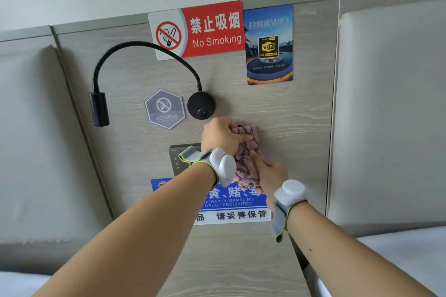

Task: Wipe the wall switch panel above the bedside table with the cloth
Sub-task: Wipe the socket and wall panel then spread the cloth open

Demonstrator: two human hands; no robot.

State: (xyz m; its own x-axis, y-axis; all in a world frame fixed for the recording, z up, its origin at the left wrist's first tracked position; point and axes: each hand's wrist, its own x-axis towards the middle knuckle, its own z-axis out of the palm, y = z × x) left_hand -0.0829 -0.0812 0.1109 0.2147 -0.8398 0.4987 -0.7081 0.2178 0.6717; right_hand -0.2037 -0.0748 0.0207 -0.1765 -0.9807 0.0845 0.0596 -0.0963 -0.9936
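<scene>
A grey wall switch panel (178, 157) is set into the wood-grain wall board; only its left part shows, the rest is hidden behind my hands and the cloth. The pinkish-purple fluffy cloth (245, 156) hangs against the wall over the panel's right side. My left hand (222, 134) grips the cloth's top edge, just below the lamp base. My right hand (270, 172) holds the cloth's lower right side, fingers pressed into it. Both wrists wear grey bands.
A black gooseneck reading lamp (99, 108) with round base (201, 105) sits above the panel. A hexagonal no-smoking badge (165, 108), red No Smoking sign (200, 31), WiFi poster (269, 44) and blue-white notice (237, 205) are on the board. Padded headboards (391, 103) flank both sides.
</scene>
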